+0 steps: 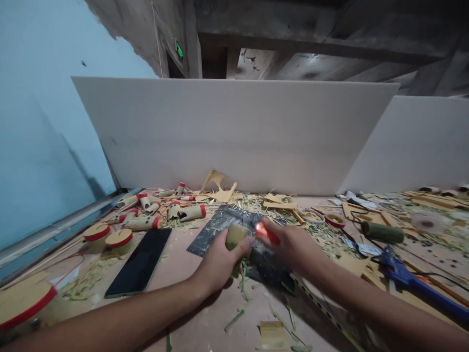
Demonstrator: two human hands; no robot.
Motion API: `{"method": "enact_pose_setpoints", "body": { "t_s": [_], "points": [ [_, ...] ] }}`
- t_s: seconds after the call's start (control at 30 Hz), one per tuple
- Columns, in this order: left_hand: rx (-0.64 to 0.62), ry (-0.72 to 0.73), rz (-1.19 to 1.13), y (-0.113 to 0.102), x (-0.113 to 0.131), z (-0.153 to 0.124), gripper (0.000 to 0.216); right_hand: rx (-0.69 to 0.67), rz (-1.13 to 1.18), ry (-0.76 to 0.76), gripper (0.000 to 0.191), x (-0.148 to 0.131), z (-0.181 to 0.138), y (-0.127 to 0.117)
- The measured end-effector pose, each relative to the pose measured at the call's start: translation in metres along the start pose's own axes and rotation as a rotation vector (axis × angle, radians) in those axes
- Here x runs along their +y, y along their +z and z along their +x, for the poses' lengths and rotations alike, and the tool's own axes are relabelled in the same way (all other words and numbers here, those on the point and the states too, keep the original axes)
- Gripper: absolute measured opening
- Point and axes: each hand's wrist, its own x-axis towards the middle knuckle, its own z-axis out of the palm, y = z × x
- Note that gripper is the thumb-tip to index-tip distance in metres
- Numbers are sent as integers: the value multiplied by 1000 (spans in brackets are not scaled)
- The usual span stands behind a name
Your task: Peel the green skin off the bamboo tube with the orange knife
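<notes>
My left hand (218,264) is closed around a short piece of green bamboo tube (235,239), holding it upright over a dark cutting mat (220,227). My right hand (293,244) is closed on a small tool with a red-orange handle (266,233), its tip right beside the top of the bamboo piece. Both hands meet above the mat near the middle of the table.
A black phone (141,261) lies left of the mat. Bamboo pieces with red tape (183,213) and round red-rimmed discs (117,238) lie at the left. A blue glue gun (403,276), a green tube (381,232) and tape rolls are right. White boards (234,132) stand behind.
</notes>
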Motion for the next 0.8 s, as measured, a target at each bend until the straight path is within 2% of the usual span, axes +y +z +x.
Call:
{"method": "enact_pose_setpoints", "body": {
  "t_s": [0.1,0.27,0.57,0.8],
  "points": [
    [16,43,0,1,-2,-2,47,92,-15,63,40,7,9,-2],
    [-54,76,-80,1,-4,-2,45,21,110,10,39,2,5,-5],
    [-49,40,-184,6,-3,2,51,-24,98,-3,33,2,2,1],
    [-82,-17,-222,4,-1,2,53,-11,83,-7,37,3,4,-1]
  ]
}}
